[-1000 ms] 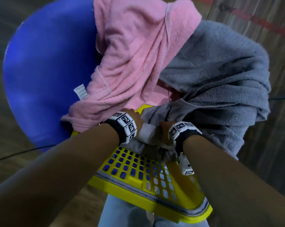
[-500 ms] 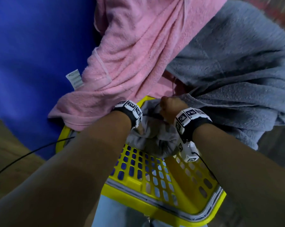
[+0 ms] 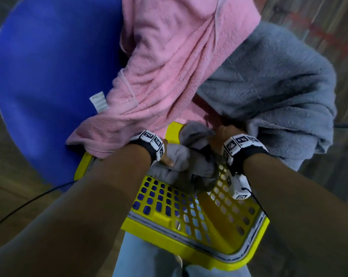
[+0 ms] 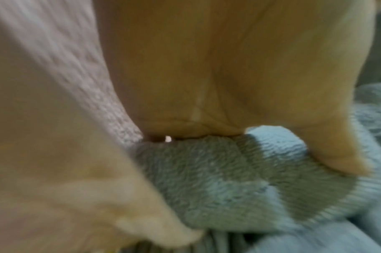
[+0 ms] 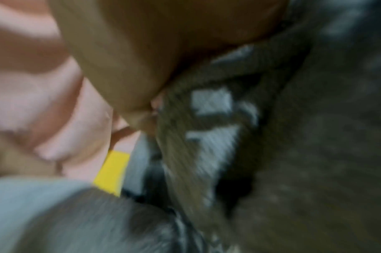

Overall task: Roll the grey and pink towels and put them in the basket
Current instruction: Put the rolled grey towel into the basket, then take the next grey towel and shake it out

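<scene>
A yellow perforated basket (image 3: 191, 239) rests on my lap. Draped over its far rim, the pink towel (image 3: 169, 66) lies at the left and the grey towel (image 3: 269, 86) at the right, both spread loosely. My left hand (image 3: 167, 156) and right hand (image 3: 223, 134) each grip a bunched end of the grey towel just inside the far rim. The left wrist view shows my left hand (image 4: 228, 68) closed round grey towel (image 4: 217, 171), with pink towel (image 4: 55, 68) beside it. The right wrist view is blurred: my right hand (image 5: 152, 42) is on grey towel (image 5: 293, 154), near the basket (image 5: 111, 172).
A large rounded blue seat (image 3: 49, 76) lies under the towels beyond the basket. A black cable (image 3: 29, 202) runs across the wooden floor at the left. My legs in light jeans (image 3: 145, 256) are under the basket.
Both hands have gathered more of the grey towel's end into a bunch between them at the basket's far rim. The right hand has moved slightly farther away. The head view has shifted.
</scene>
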Tool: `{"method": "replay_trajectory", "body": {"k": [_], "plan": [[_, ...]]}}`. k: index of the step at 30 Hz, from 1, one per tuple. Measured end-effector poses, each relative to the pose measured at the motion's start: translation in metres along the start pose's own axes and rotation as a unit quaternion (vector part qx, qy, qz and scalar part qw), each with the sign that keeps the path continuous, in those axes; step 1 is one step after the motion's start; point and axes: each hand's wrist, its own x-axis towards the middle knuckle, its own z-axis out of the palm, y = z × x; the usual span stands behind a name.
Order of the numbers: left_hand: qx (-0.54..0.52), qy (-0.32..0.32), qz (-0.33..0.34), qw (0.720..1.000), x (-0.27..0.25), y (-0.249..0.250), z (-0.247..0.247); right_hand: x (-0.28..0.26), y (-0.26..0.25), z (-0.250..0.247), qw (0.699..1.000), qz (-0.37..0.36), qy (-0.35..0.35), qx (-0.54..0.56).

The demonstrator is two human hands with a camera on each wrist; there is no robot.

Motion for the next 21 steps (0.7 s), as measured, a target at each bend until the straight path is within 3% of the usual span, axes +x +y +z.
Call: {"method": "replay_trajectory", "body": {"k": [5, 8, 10, 12, 14, 15, 17, 18, 19, 21], "plan": [[0.120, 0.029, 0.012, 0.992, -0.030, 0.017, -0.008, -0.046, 0.009, -0.041, 0.986, -0.022, 0.158, 0.049], [0.154, 0.032, 0.029, 0.987, -0.043, 0.018, -0.017, -0.073, 0.014, -0.068, 0.974, -0.026, 0.209, 0.089], [0.102, 0.057, 0.037, 0.992, -0.047, 0.017, -0.021, -0.092, 0.020, -0.081, 0.969, -0.044, 0.216, 0.111], [-0.037, 0.122, 0.061, 0.990, -0.049, 0.019, -0.030, -0.112, 0.023, -0.091, 0.965, -0.055, 0.218, 0.137], [-0.212, 0.200, 0.131, 0.948, -0.060, 0.023, -0.048, -0.132, 0.020, -0.098, 0.962, -0.061, 0.221, 0.150], [-0.294, 0.231, 0.185, 0.909, -0.069, 0.025, -0.058, -0.142, 0.017, -0.102, 0.960, -0.063, 0.221, 0.157], [-0.467, 0.249, 0.271, 0.804, -0.090, 0.028, -0.079, -0.160, 0.011, -0.112, 0.956, -0.074, 0.223, 0.179], [-0.507, 0.252, 0.293, 0.771, -0.102, 0.029, -0.089, -0.168, 0.010, -0.117, 0.950, -0.084, 0.228, 0.196], [-0.518, 0.262, 0.298, 0.758, -0.116, 0.031, -0.101, -0.177, 0.009, -0.124, 0.943, -0.095, 0.241, 0.211], [-0.455, 0.337, 0.281, 0.775, -0.144, 0.034, -0.127, -0.193, 0.007, -0.140, 0.930, -0.110, 0.274, 0.220]]}}
